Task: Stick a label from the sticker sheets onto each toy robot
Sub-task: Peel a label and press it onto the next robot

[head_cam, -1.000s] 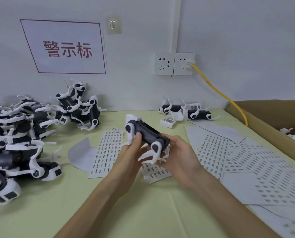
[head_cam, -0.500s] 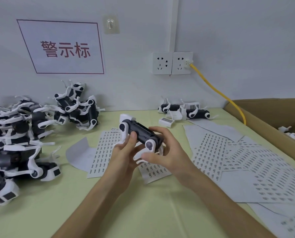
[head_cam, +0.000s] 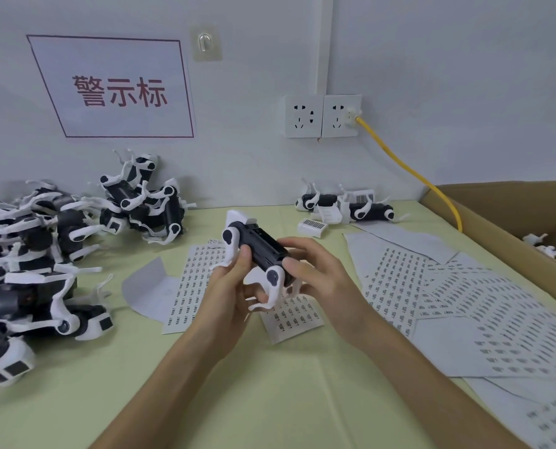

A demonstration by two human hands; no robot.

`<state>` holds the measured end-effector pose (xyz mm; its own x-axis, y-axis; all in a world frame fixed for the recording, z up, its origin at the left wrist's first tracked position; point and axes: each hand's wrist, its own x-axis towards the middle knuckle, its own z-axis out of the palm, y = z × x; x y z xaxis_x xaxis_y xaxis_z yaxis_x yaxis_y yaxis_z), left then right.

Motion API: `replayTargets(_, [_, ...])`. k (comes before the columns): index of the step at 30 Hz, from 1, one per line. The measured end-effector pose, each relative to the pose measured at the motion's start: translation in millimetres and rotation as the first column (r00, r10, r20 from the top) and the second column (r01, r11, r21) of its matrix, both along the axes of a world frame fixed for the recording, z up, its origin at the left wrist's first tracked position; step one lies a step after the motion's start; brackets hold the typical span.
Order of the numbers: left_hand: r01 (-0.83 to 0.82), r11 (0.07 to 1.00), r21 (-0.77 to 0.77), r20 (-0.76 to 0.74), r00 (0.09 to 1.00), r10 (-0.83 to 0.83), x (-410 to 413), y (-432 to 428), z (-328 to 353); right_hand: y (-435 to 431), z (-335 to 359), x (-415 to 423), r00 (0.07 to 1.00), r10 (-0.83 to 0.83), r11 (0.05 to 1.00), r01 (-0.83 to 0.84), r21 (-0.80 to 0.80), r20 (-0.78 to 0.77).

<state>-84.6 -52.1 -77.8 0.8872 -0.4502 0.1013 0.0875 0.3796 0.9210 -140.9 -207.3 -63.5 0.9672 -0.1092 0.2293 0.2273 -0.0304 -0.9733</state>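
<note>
Centrally, a toy robot (head_cam: 263,254) is gripped in both hands above the table (head_cam: 270,400).

From the head view, the robot's black body is seen tilted, with its white head end raised toward the wall. The left hand (head_cam: 228,293) is curled round the front leg, with the thumb pressed on the body. The right hand (head_cam: 319,273) is closed round the rear end, fingers over the top and thumb at the side. A sticker sheet (head_cam: 192,286) lies flat beneath the hands, and more sheets (head_cam: 464,303) are spread overlapping to the right. A pile of robots (head_cam: 43,254) is heaped at the left. Two more robots (head_cam: 344,209) lie by the wall, and a cardboard box (head_cam: 497,228) stands at the right edge.
</note>
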Motion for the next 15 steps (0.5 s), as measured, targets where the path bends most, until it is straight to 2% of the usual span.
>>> replayTargets(5, [0.106,0.988,0.109,0.117,0.986,-0.118,-3.0,-1.0,-5.7,-4.7,-3.2,3.5,0.997,-0.042,0.997,0.046,0.065,-0.069])
replayTargets(9, [0.117,0.969,0.217,0.191,0.968,-0.159,-5.6,-2.1,-9.9,-7.8,-2.1,1.6,0.994,-0.032,0.993,0.043,0.109,-0.105])
replayTargets(13, [0.136,0.945,0.296,0.229,0.951,-0.208,-9.0,-1.8,-9.7,-6.8,-0.2,-0.5,0.992,-0.081,0.991,0.091,0.101,-0.1])
replayTargets(15, [0.137,0.948,0.289,0.22,0.954,-0.205,-9.0,-2.4,-9.5,-4.3,1.8,-1.3,0.991,-0.097,0.989,0.106,0.105,-0.09])
